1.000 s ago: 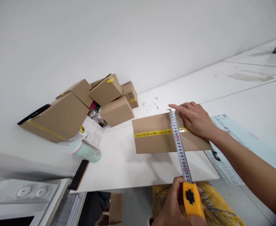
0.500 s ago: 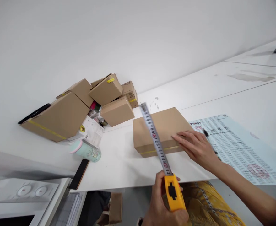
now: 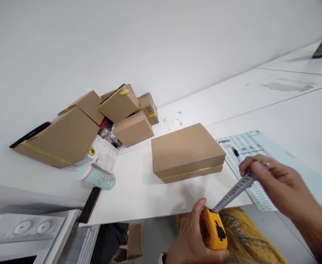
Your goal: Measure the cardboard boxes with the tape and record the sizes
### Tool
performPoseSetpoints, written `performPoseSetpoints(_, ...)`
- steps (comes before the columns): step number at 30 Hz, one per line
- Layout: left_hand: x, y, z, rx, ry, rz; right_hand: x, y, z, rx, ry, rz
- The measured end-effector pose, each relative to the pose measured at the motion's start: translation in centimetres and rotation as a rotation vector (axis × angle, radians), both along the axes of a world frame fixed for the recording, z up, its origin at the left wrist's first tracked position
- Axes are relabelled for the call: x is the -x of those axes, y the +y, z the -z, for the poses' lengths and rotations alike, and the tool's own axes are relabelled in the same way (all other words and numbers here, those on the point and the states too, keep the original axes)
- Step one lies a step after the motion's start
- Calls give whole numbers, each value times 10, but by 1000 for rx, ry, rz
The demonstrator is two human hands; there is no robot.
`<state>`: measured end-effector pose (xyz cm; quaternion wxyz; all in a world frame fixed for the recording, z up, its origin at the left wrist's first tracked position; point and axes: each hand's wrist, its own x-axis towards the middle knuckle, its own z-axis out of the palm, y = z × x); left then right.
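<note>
My left hand is wrapped round the yellow case of a tape measure, low at the front of the table. Its metal blade runs up and to the right out of the case. My right hand pinches the blade near its hooked end, above the pale blue printed sheet. A closed cardboard box with a yellow band along its side lies on the table, beyond both hands and touched by neither.
More cardboard boxes are stacked against the wall at the left. Near them stands a mint-green tumbler. On the right a printed sheet carries a black pen. A white appliance with two dials is at lower left.
My right hand has left the box and now grips the blade's end. The tape has swung from above the box to the right, and less blade shows.
</note>
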<state>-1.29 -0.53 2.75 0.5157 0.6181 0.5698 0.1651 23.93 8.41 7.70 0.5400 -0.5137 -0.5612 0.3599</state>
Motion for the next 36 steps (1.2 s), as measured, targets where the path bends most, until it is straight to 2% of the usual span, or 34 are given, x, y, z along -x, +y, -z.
performPoseSetpoints(3,-2,1,0,-57,-116,-101,22,-19,22,140,-1,-330)
performPoseSetpoints(4,-3,3,-2,-77,-135,-117,31,-25,29,163,-9,-380)
performPoseSetpoints(6,-6,9,-7,-96,-126,-128,41,-33,41,161,-82,-391)
performPoseSetpoints(9,-7,20,-13,-142,-32,-144,33,-31,54,111,-243,-252)
performPoseSetpoints(13,0,35,-7,-345,154,-85,-13,2,75,46,-483,209)
performPoseSetpoints(15,5,43,0,-435,301,-36,-32,25,87,99,-631,327)
performPoseSetpoints(17,8,50,7,-483,413,-15,-42,45,97,238,-762,349)
performPoseSetpoints(20,10,58,17,-501,447,-9,-41,62,109,372,-859,285)
performPoseSetpoints(23,8,59,21,-518,444,-4,-38,66,117,348,-828,227)
performPoseSetpoints(26,-9,52,18,-549,385,12,-44,66,124,301,-741,203)
performPoseSetpoints(28,-31,47,14,-469,167,9,-53,65,127,268,-645,182)
performPoseSetpoints(31,-75,50,11,-20,-343,-151,-68,60,130,211,-486,166)
performPoseSetpoints(32,-89,55,12,132,-449,-221,-72,58,130,192,-395,163)
performPoseSetpoints(34,-115,68,15,309,-536,-329,-78,54,132,184,-122,147)
performPoseSetpoints(36,-134,83,20,338,-530,-370,-81,51,133,192,180,119)
